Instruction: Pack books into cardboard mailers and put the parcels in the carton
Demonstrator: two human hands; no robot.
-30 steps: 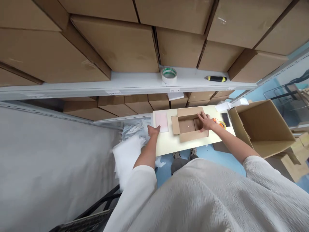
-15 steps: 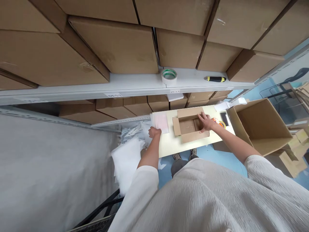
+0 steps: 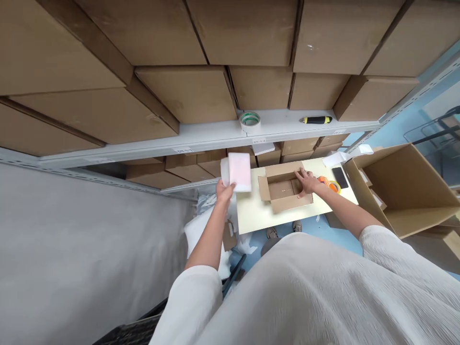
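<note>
Clearly, from the head view, the left hand [image 3: 224, 192] grasps a flat pink-and-white packet [image 3: 240, 171] by its lower left corner, thumb on top. The packet is at the left end of the pale table [image 3: 257, 218], apparently raised above the surface, though from overhead its height is hard to judge; a whitish layer shows along its left side.

The right hand [image 3: 306, 182] lies splayed across the right end of a small carton [image 3: 293, 203], fingers toward the far wall and thumb by the near one, clenched around nothing; how firmly it presses I cannot tell. That carton's top is open, with a flap out at its left end.

Just beside the right wrist are an orange and yellow tape roll [image 3: 334, 187] and a dark phone [image 3: 339, 178]. Beyond the table, a shelf [image 3: 215, 130] bears a white tape roll [image 3: 250, 124], a black-and-yellow cutter [image 3: 316, 120] and stacked brown boxes [image 3: 190, 93].
</note>
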